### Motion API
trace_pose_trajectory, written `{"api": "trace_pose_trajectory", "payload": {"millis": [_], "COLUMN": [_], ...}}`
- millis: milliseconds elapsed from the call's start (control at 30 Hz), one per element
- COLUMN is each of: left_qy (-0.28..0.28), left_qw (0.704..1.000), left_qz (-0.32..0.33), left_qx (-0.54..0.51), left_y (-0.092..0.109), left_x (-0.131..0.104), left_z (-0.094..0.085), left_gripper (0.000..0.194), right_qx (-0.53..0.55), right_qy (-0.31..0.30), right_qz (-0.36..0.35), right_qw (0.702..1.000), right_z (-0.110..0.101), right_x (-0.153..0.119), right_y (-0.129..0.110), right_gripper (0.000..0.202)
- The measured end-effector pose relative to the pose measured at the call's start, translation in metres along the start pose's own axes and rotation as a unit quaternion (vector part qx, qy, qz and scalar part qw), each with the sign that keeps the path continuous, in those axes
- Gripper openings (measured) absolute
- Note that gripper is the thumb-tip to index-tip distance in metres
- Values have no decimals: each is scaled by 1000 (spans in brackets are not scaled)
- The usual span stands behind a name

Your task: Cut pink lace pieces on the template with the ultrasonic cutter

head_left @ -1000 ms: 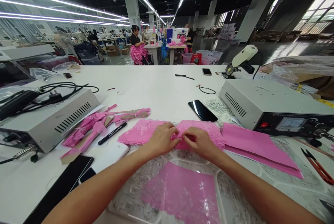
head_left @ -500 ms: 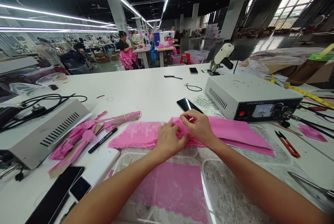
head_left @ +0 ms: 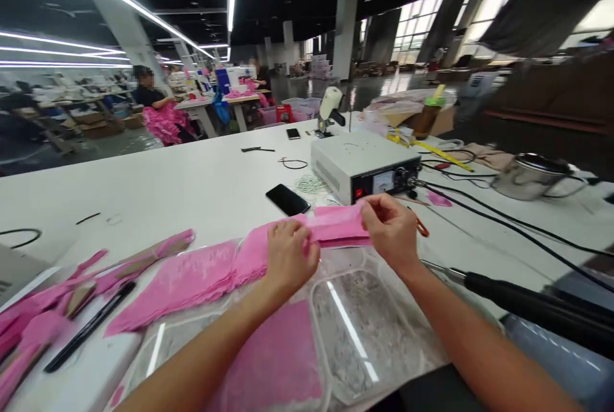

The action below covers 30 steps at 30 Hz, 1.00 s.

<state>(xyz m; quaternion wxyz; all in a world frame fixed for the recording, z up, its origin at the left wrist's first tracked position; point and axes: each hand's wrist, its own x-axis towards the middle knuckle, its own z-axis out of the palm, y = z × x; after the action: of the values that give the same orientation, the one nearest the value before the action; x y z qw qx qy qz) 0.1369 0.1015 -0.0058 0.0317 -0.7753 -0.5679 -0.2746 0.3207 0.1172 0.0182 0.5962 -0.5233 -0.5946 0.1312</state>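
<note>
A stack of pink lace fabric lies across the table in front of me. My left hand is closed on the right part of it, with the fingers curled down over the cloth. My right hand pinches the edge of a thin pink fabric piece between thumb and fingertips. That piece stretches between my two hands, and folded pink cloth lies beneath it. Nearer to me, a pink lace panel lies among clear plastic trays, partly hidden by my left forearm.
Behind the fabric are a phone and a grey power box with cables. Rubber bands lie beside the box. A black-handled tool sticks in from the right. A marker and pink strips are at left.
My view has swung to the right. My right hand has moved rightward, away from my left hand, drawing the pink fabric piece out between them. A steel pot and the black-handled tool have come into view.
</note>
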Motion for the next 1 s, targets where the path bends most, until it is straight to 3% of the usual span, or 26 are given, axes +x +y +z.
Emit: {"api": "trace_pose_trajectory", "payload": {"millis": [133,233,367,633,767,867,1000], "left_qy": [-22,-49,-99,-154,-193,-198,-228], "left_qw": [985,970,955,943,954,964,966], "left_qz": [168,233,274,276,215,173,125], "left_qx": [-40,-51,-57,-105,-80,-46,-6], "left_y": [10,16,19,9,5,7,13], "left_x": [-45,-72,-84,-88,-60,-13,47], "left_z": [5,9,4,-9,-6,5,25], "left_gripper": [9,13,17,20,22,20,14], "right_qx": [-91,-133,-207,-303,-282,-238,-224], "right_qy": [-17,-42,-90,-152,-163,-163,-169], "right_qz": [54,84,120,147,90,-4,-44], "right_qw": [994,987,967,929,941,957,959], "right_z": [-56,-85,-107,-133,-123,-96,-56], "right_x": [-52,-88,-110,-118,-107,-78,-28], "right_y": [33,45,50,58,58,66,85], "right_gripper": [22,21,22,22,20,19,20]}}
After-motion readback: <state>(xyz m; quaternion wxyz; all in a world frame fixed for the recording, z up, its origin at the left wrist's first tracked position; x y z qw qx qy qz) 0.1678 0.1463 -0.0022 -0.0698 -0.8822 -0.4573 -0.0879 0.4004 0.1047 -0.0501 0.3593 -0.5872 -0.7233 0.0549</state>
